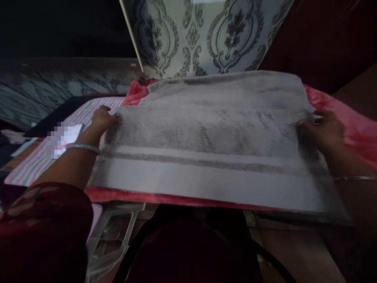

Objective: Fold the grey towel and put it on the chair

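A grey towel (188,129) lies spread out before me, with a smooth, paler band along its near side and a raised fold at the back. My left hand (103,119) is closed on the towel's left edge, thumb lying over the cloth. At the opposite edge, my right hand (322,129) pinches the towel between thumb and fingers, slightly blurred. Under the towel is a red, plush blanket (141,196), showing along the front and at both back corners.
A striped cloth (32,165) lies to the left, with a lit, partly pixelated screen (72,134) on it. Patterned wallpaper (193,39) covers the wall behind, beside a large dark panel (64,29). Below the front edge is a pale openwork plastic frame (129,228).
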`<move>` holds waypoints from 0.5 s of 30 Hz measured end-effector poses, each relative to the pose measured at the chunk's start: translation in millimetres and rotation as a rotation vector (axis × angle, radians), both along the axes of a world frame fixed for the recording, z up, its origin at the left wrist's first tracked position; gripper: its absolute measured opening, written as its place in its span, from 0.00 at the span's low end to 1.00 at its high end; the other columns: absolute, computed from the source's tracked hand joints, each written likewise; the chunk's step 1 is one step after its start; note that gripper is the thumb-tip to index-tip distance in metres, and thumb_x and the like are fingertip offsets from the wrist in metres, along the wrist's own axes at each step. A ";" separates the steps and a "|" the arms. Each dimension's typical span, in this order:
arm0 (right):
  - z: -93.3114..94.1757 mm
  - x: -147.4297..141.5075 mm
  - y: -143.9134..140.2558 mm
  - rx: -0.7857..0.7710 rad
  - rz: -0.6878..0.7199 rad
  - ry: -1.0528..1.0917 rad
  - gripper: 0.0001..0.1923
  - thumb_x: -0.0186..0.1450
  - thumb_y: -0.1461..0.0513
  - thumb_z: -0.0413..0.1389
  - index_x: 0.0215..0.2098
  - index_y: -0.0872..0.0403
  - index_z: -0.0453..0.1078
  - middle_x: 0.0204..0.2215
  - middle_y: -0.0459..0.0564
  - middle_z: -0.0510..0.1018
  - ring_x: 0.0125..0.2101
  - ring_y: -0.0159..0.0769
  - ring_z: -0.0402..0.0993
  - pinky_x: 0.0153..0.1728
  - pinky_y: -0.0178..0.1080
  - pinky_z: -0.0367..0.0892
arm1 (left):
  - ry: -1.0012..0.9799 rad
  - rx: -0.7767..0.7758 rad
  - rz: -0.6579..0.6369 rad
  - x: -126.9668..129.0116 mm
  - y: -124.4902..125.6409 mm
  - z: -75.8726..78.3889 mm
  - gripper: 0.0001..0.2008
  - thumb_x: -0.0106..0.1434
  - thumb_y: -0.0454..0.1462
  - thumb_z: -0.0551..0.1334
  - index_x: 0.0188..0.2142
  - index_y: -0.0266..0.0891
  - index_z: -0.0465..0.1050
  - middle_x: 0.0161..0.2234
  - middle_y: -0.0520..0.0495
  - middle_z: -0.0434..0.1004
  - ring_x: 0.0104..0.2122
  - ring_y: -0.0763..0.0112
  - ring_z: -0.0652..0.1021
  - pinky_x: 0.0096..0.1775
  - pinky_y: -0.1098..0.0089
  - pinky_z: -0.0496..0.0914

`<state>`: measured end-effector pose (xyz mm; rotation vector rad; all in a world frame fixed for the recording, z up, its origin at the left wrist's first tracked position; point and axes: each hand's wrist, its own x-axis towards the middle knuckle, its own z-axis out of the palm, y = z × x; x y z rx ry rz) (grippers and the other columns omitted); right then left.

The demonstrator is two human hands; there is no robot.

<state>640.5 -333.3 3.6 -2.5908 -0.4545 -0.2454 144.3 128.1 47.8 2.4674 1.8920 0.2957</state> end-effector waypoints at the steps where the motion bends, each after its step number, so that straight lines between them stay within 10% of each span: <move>1: 2.5 -2.4 9.0 -0.072 0.048 -0.057 0.30 0.68 0.56 0.61 0.63 0.64 0.66 0.53 0.72 0.74 0.52 0.49 0.71 0.46 0.49 0.64 | -0.003 0.031 -0.053 10.6 -0.8 0.6 0.27 0.69 0.41 0.59 0.62 0.23 0.63 0.55 0.33 0.75 0.50 0.55 0.76 0.55 0.54 0.69; 6: -4.3 -7.9 49.5 -0.274 0.268 -0.314 0.25 0.72 0.51 0.53 0.59 0.57 0.72 0.68 0.69 0.56 0.66 0.64 0.49 0.55 0.60 0.55 | -0.013 0.113 -0.538 76.3 -6.0 -13.7 0.23 0.68 0.41 0.56 0.59 0.34 0.71 0.60 0.40 0.73 0.61 0.57 0.70 0.62 0.60 0.62; 10: -25.2 -3.4 80.6 -0.290 0.553 -0.336 0.23 0.72 0.53 0.47 0.59 0.52 0.72 0.60 0.60 0.72 0.61 0.57 0.64 0.58 0.63 0.55 | -0.015 0.103 -0.848 120.6 -8.4 -35.9 0.22 0.70 0.44 0.51 0.57 0.37 0.73 0.56 0.39 0.76 0.57 0.58 0.74 0.60 0.59 0.65; 15: -36.3 2.6 99.4 -0.171 0.739 -0.318 0.21 0.70 0.55 0.46 0.51 0.50 0.77 0.49 0.56 0.81 0.52 0.51 0.74 0.55 0.57 0.64 | -0.060 0.117 -0.914 146.7 -11.1 -42.0 0.16 0.69 0.41 0.55 0.45 0.36 0.78 0.45 0.36 0.80 0.48 0.55 0.78 0.52 0.58 0.70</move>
